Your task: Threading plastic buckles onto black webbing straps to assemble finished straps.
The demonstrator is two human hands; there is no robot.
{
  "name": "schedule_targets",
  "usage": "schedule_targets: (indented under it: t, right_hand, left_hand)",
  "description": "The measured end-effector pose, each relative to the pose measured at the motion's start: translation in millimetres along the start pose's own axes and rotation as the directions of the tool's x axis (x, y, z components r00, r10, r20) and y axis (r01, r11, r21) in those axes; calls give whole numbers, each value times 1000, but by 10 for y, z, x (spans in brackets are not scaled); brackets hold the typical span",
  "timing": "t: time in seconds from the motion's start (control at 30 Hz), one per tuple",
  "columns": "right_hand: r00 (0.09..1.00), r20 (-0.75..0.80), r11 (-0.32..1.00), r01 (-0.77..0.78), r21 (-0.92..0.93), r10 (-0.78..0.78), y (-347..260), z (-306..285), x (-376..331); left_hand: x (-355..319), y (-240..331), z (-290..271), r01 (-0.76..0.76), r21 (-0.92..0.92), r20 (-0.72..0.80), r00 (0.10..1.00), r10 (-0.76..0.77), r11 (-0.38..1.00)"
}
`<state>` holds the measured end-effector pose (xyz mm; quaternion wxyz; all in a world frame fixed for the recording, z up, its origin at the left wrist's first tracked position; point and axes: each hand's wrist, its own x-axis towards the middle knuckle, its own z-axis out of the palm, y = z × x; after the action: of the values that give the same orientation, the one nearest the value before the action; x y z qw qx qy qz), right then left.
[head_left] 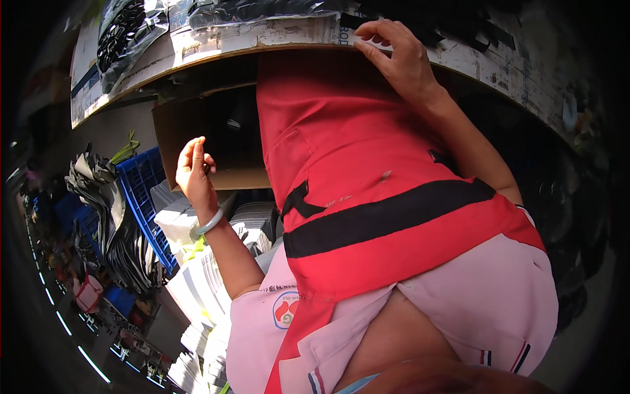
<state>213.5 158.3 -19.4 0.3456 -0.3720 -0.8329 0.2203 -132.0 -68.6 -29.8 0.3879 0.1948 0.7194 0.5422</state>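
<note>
R hand [412,65] at far edge of the desk [289,37], thumb + index curled toward each other, pale patch btwn; can't tell if that's a gripped piece or just desk surface. Black flat piece [352,21], thin, matte, lies on desk just beside R hand's fingertips. L hand [195,176] up in front of the cardboard box [243,178], fingers bent, tips bunched; can't tell if gripping anything. Smooth, pale rounded bangle [210,222] on L wrist. Desk top worn, whitish w/ printed patches, edge bowed by lens. Clear crinkly plastic bag [128,36] w/ thin black pcs at desk's L end. Below L: blue lattice plastic crate [147,197], floppy curved grey sheets [108,203] stacked beside it, white layered stacks [200,276] in bright sun. Red cloth apron [348,151], creased, w/ wide black band.
</note>
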Motion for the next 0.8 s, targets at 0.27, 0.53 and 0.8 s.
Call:
schedule_targets:
  t: [0.27,0.53,0.8]
  right_hand:
    - [987,-84,974,122,-191,-140,85,85,347]
    - [986,31,979,167,-118,-165,-131,17,413]
    - [1000,-23,999,3,-49,-4,40,196,241]
  left_hand:
    - [-90,-195,1185,278,-429,451,890,-64,860]
    - [-158,-23,1709,258,-350,646,762,33,900]
    - [-158,-112,1702,283,-211,645,760,-84,936]
